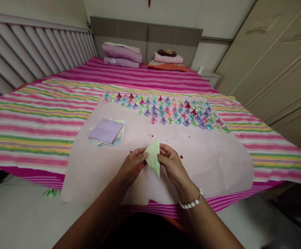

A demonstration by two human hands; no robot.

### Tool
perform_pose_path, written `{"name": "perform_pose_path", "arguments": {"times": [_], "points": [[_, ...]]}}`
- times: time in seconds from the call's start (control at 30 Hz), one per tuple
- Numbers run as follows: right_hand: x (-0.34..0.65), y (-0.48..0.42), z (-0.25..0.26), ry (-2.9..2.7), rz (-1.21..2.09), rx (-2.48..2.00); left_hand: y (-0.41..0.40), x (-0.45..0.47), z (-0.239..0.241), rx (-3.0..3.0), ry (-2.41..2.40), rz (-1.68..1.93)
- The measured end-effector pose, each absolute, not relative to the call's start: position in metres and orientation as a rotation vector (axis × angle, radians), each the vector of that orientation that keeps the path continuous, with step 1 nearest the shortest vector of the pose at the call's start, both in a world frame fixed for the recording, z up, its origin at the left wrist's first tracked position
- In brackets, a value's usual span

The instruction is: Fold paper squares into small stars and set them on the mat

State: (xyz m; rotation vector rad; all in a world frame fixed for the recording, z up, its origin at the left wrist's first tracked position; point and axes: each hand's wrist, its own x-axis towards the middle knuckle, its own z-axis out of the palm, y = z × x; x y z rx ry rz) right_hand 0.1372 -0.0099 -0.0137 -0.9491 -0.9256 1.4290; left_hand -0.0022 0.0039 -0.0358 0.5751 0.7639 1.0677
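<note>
Looking down along the head view, I see a person at the foot of a bed (31, 117), both hands busy over a pale sheet (212, 159) laid across the striped cover. The task's thing, a light green paper (153, 157) folded into a triangle, is held above the near middle of the sheet, its long side upright on the right. The left hand (135, 162) pinches its left corner between thumb and fingers; the right hand (170, 162) grips the upright side the same way, a bracelet (191, 204) on that wrist. I'd worry about those two grips: if they pull apart unevenly, I think the thin paper could tear or crease off line. Dark red scraps (181, 157) lie near the right hand and might get caught in a fold. On the left, a stack (106, 131) of coloured paper sits fanned rather than squared, so a stray elbow could spread it. Beyond, many small folded pieces (168, 113) stand in rows; the bedding beneath is probably soft, and leaning hard on the sheet might tip them. It also overhangs the near edge, where a knock could shift everything. A crumpled green piece (51, 193) lies low beside that edge.
</note>
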Motion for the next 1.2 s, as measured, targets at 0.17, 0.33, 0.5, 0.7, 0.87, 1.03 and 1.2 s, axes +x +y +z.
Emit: {"name": "perform_pose_path", "arguments": {"times": [0.17, 0.33, 0.5, 0.7, 0.87, 1.03, 1.2], "points": [[0.134, -0.007, -0.023, -1.001, 1.292, -0.975, 0.004, 0.0, -0.035, 0.79, 0.975, 1.199], [0.132, -0.007, -0.026, -1.111, 1.111, -1.107, 0.0, 0.004, -0.035, 1.149, 1.274, 1.213], [0.131, -0.011, -0.024, -1.348, 0.721, -1.293, -0.006, 0.009, -0.031, 1.192, 1.217, 1.147], [0.131, -0.013, -0.022, -1.514, 0.502, -1.28, -0.006, 0.011, -0.017, 1.352, 1.127, 1.068], [0.133, -0.012, -0.021, -1.471, 0.589, -1.26, 0.001, 0.007, -0.02, 1.378, 1.225, 1.084], [0.139, -0.009, -0.027, -1.375, 0.707, -1.181, 0.004, 0.002, -0.02, 1.198, 1.155, 1.015], [0.144, -0.005, -0.033, -1.209, 0.891, -1.136, 0.004, -0.005, -0.016, 1.025, 1.055, 0.974]]}}
